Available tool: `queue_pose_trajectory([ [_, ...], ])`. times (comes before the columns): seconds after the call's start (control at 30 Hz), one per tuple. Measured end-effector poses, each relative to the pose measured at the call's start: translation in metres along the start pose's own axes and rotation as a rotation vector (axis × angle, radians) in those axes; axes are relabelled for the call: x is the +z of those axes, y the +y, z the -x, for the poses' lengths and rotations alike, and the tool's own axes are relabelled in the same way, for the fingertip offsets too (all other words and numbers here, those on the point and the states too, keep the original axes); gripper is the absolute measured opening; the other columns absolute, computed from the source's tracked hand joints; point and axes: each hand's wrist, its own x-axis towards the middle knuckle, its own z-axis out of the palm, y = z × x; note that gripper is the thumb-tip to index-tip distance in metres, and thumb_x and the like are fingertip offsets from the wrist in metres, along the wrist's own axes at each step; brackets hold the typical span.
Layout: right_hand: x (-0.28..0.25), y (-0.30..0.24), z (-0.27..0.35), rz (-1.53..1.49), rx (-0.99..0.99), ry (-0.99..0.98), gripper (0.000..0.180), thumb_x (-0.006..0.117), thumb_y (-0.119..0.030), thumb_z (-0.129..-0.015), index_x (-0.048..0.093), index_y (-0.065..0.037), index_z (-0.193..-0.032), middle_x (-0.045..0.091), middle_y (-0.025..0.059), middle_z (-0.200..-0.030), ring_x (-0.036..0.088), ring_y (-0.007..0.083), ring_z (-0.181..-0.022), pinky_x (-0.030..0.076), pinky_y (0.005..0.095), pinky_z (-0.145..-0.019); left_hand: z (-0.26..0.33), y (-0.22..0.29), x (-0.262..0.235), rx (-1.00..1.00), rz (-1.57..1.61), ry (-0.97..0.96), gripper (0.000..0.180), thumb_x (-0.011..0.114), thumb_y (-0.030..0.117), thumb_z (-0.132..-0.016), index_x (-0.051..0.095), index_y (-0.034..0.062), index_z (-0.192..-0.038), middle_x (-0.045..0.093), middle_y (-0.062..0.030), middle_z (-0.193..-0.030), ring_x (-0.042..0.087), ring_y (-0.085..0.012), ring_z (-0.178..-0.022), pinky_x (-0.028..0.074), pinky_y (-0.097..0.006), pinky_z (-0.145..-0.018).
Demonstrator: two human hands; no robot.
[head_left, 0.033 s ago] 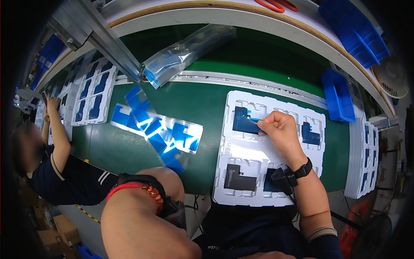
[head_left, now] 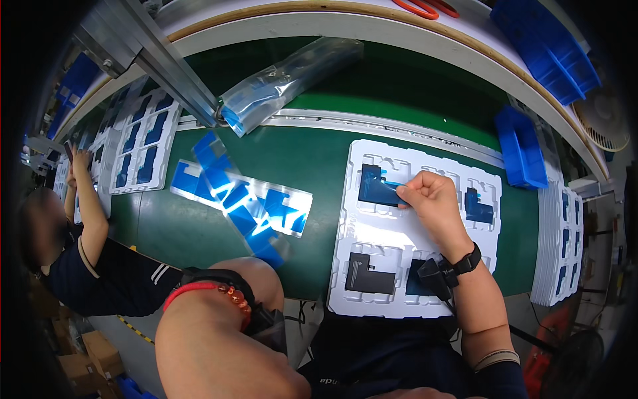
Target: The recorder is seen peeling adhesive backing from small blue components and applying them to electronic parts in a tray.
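Note:
My right hand [head_left: 432, 203] is over a white plastic tray [head_left: 342, 229], thumb and forefinger pinched on the edge of blue film [head_left: 392, 184] at an L-shaped phone battery [head_left: 380, 189] in the top left pocket. Blue also covers the battery [head_left: 478, 207] in the right pocket. A bare dark grey one [head_left: 369, 276] lies at the lower left, and another blue-covered piece [head_left: 417, 278] is partly behind my wrist camera. My left hand [head_left: 259, 279] is by the front edge of the bench, beyond a strapped wrist; its fingers are hidden.
Crossed strips of blue film pieces [head_left: 242, 199] lie left of the tray. Behind them is a clear bag [head_left: 286, 83] beside a metal post [head_left: 166, 63]. Blue bins [head_left: 522, 149] and stacked trays [head_left: 555, 246] stand right. A co-worker [head_left: 86, 259] sits left near more filled trays [head_left: 143, 146].

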Motion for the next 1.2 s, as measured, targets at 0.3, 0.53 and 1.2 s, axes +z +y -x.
queue_pose_trajectory([
  [0.3, 0.003, 0.002, 0.000, -0.019, -0.012, -0.005, 0.010, 0.066, -0.002, -0.080, 0.060, 0.001, -0.073, 0.064, 0.0065, -0.064, 0.060, 0.0077, -0.057, 0.046, 0.0192, -0.054, 0.003, -0.001, -0.004, -0.006, -0.002, 0.015, 0.023, 0.061, 0.018, -0.068, 0.048, 0.0100, -0.051, 0.043, -0.0016, -0.051, 0.048, -0.0180, -0.047, 0.037, -0.030, -0.048],
  [0.53, 0.004, 0.002, 0.001, 0.054, -0.036, 0.021, 0.010, 0.066, -0.002, -0.079, 0.061, 0.002, -0.072, 0.064, 0.0068, -0.062, 0.060, 0.0079, -0.055, 0.045, 0.0197, -0.052, 0.002, -0.002, -0.003, -0.011, -0.002, 0.024, 0.022, 0.061, 0.017, -0.068, 0.048, 0.0096, -0.051, 0.043, -0.0021, -0.052, 0.048, -0.0180, -0.047, 0.038, -0.030, -0.048],
  [1.2, 0.009, 0.006, 0.002, 0.324, -0.144, 0.127, 0.011, 0.069, -0.005, -0.074, 0.061, 0.001, -0.069, 0.062, 0.0066, -0.056, 0.060, 0.0111, -0.051, 0.045, 0.0253, -0.049, 0.004, -0.006, 0.001, -0.012, 0.003, 0.052, 0.019, 0.061, 0.014, -0.067, 0.050, 0.0084, -0.053, 0.046, -0.0036, -0.054, 0.050, -0.0181, -0.048, 0.039, -0.030, -0.047],
])
